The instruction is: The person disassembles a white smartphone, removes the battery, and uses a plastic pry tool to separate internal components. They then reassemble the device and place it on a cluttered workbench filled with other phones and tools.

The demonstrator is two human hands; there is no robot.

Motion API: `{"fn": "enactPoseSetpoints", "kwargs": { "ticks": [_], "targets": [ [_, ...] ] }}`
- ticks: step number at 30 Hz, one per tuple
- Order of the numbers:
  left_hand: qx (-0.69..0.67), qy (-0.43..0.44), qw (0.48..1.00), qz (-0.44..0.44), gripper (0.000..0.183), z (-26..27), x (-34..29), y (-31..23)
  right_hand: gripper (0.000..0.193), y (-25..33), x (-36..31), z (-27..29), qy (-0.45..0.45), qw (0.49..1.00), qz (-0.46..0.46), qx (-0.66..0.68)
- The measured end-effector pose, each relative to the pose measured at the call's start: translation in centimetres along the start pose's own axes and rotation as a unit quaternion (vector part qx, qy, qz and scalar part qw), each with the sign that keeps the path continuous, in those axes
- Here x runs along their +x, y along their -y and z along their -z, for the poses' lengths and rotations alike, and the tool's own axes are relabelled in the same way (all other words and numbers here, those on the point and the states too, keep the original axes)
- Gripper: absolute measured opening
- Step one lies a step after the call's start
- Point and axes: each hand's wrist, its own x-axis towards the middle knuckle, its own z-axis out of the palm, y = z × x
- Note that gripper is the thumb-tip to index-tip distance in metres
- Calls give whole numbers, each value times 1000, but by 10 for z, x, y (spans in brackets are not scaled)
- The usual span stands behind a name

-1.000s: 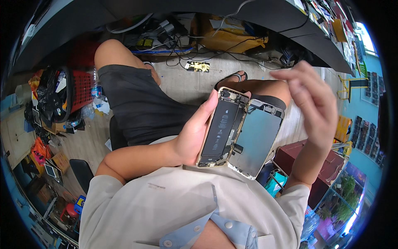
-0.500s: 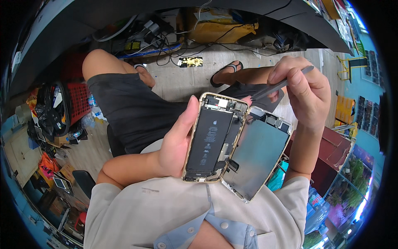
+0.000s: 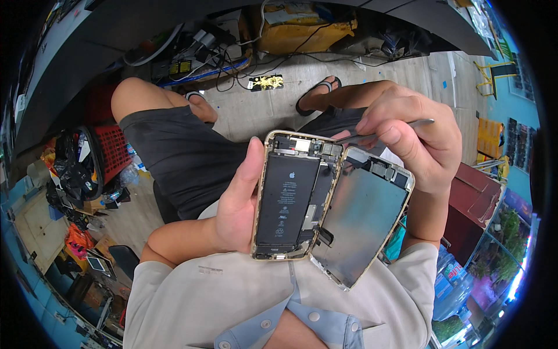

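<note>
Left hand (image 3: 235,212) cups flat, opened phone (image 3: 286,200); right hand (image 3: 421,139) pinches slim metal tool (image 3: 361,138).

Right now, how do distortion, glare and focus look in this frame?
Head view: the dark desk bows across the top, with black corners; a bluish-white light flares near the right rim. Head view: a soft sheen lies on the screen's metal back, while the battery looks sharp.

Open room lies above the battery (image 3: 283,200), while the screen panel (image 3: 363,215) stands between phone body (image 3: 321,186) and right forearm (image 3: 428,215).
</note>
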Motion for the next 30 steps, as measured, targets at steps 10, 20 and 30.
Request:
{"fn": "enactPoseSetpoints", "kwargs": {
  "ticks": [10, 20, 30],
  "targets": [
    [69, 9, 997, -17, 105, -8, -1, 2, 20, -5, -4, -5, -37, 989, -86, 118],
    [158, 39, 986, -24, 105, -4, 4, -2, 28, 1, -1, -1, 16, 999, 28, -11],
    [217, 27, 976, -3, 105, -7, 2, -7, 26, 13, 2, 6, 63, 984, 95, -138]
  ]
}}
